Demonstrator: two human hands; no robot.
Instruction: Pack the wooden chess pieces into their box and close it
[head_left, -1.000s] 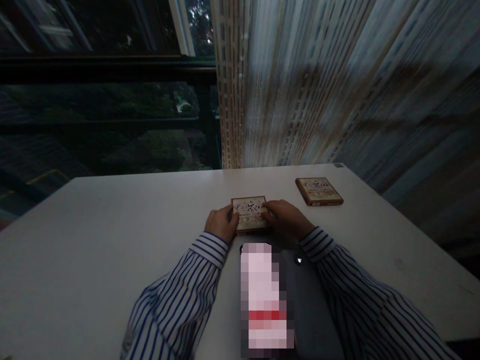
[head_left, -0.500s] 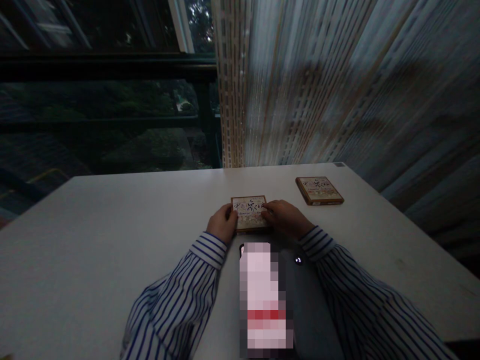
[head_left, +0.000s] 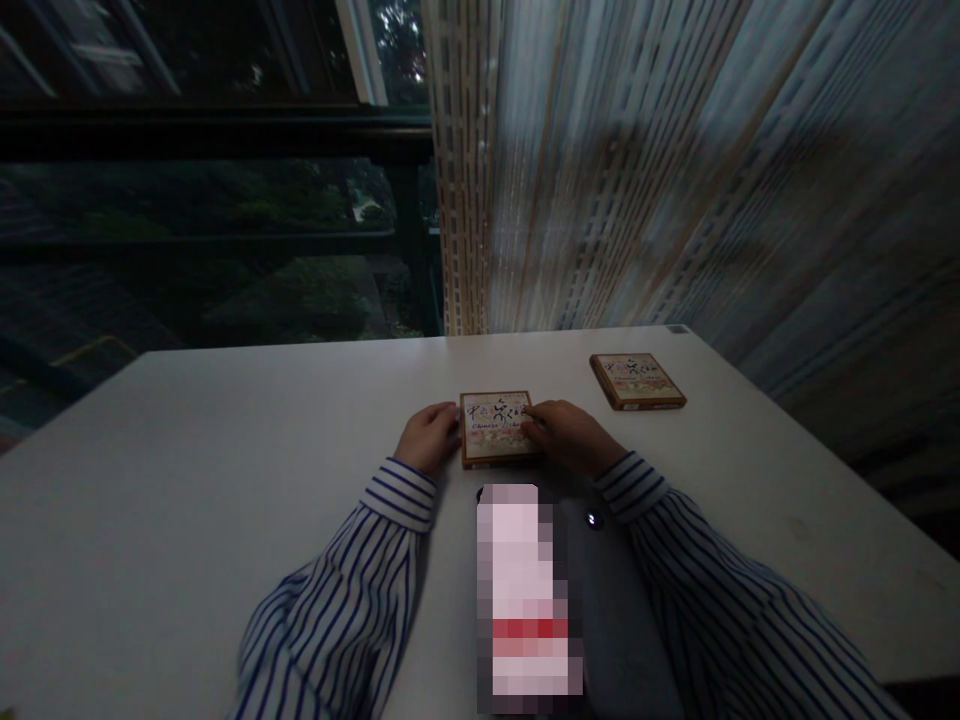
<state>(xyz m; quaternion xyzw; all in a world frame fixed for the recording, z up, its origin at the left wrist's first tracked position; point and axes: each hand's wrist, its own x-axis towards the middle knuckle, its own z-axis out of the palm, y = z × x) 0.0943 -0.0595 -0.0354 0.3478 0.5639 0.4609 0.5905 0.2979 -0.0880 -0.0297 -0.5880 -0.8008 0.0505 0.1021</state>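
A flat, square Chinese chess box with a brown edge and dark lettering lies on the white table in front of me. My right hand grips its right side, thumb and fingers over the edge and part of the printed top. At the box's left side is my left hand, its fingertips just off the edge, thumb and fingers a little apart with nothing between them. A second box of the same look rests farther back to the right, touched by neither hand.
Between my forearms lies a phone-like device with a blurred-out screen. Beside it is a dark grey flat object with a shiny round spot. The white table ends at a railing and a string curtain.
My left hand has let go of the near box and shifted left, baring its left edge. My right hand keeps its hold, and the box stays in place.
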